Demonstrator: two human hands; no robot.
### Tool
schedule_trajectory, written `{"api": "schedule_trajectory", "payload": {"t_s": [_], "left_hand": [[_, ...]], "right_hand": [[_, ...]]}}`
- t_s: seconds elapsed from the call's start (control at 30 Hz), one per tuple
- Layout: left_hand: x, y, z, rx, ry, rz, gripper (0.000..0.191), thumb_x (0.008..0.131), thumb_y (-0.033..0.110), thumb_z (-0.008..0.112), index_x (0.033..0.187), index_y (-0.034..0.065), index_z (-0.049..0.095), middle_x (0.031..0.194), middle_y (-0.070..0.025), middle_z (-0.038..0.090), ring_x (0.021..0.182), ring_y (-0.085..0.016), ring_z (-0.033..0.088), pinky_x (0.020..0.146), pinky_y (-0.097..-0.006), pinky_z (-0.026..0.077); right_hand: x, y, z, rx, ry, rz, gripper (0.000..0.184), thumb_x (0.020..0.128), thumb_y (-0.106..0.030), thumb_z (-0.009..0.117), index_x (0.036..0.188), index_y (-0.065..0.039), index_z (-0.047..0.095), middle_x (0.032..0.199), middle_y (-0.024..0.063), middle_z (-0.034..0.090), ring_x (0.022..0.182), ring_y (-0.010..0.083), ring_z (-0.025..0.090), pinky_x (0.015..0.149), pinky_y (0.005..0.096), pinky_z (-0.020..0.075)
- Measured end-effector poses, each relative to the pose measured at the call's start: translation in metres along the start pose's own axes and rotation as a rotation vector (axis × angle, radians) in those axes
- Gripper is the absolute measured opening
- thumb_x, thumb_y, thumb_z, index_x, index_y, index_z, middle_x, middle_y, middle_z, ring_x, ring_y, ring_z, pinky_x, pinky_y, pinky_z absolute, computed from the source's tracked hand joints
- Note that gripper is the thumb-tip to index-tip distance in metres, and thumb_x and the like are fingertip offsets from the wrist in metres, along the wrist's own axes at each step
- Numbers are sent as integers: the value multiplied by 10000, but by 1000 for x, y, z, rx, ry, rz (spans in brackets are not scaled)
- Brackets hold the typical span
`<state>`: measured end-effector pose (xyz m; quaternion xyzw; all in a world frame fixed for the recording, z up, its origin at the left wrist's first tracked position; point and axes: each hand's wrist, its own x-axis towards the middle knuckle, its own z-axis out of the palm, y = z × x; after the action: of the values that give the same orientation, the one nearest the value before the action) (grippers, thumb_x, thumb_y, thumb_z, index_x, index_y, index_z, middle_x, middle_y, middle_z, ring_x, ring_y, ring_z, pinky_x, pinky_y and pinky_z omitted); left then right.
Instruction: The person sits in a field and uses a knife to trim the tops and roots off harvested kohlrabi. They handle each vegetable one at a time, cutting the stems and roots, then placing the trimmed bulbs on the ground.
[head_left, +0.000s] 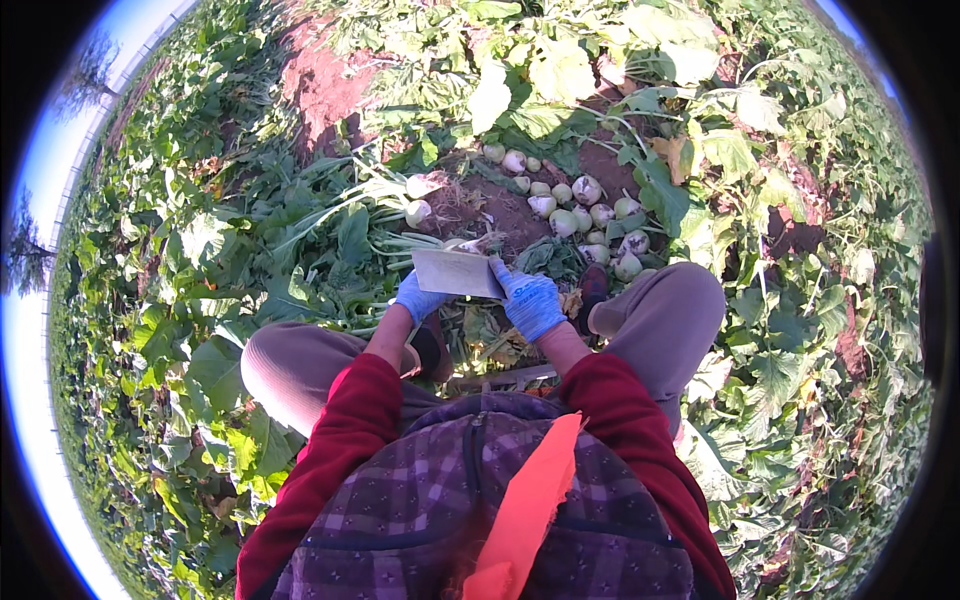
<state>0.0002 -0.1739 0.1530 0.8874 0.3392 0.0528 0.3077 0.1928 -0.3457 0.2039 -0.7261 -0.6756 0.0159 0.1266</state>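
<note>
My right hand, in a blue knitted glove, grips a broad metal blade, perhaps a cleaver, at its right end; the handle is hidden in the hand. My left hand, gloved alike, is partly behind the blade's left end, and what its fingers hold is hidden. Just beyond the blade lies a pale root vegetable with leaf stalks and fine roots, partly covered by the blade. Farther off, two turnip-like roots keep their long stalks and leaves. A pile of topped roots rests on the soil at the right.
My bent knees and dark shoes flank the work spot. Under me is the edge of a plastic crate or seat. Leafy plants surround me, with cut leaves ahead and bare reddish soil at the upper left.
</note>
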Motion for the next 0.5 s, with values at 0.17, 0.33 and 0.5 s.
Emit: {"api": "schedule_trajectory", "payload": {"t_s": [0.17, 0.33, 0.5], "left_hand": [[-2, 28, 4, -54, -92, -139, 542, 684, 316, 784, 1139, 52, 652, 1086, -173, 694, 1008, -324, 661, 883, -391, 529], [-9, 41, -12, -92, -88, -123, 521, 690, 305, 777, 1126, 44, 663, 1027, -191, 707, 959, -334, 678, 854, -382, 536], [-10, 41, -16, -195, -167, -216, 526, 672, 249, 805, 1133, 40, 664, 1036, -154, 712, 955, -271, 685, 865, -355, 530]], "right_hand": [[-7, 12, 7, 26, -54, 116, 535, 898, -186, 521, 1424, -135, 436, 887, 117, 671, 738, 287, 685, 655, 451, 510], [-7, 8, 14, 95, -68, 122, 510, 909, -153, 499, 1417, -162, 449, 910, 120, 681, 763, 309, 692, 678, 476, 518], [-3, 4, 17, 121, -84, 172, 638, 845, -197, 635, 1441, -133, 418, 927, 128, 694, 824, 329, 684, 700, 471, 524]]}}
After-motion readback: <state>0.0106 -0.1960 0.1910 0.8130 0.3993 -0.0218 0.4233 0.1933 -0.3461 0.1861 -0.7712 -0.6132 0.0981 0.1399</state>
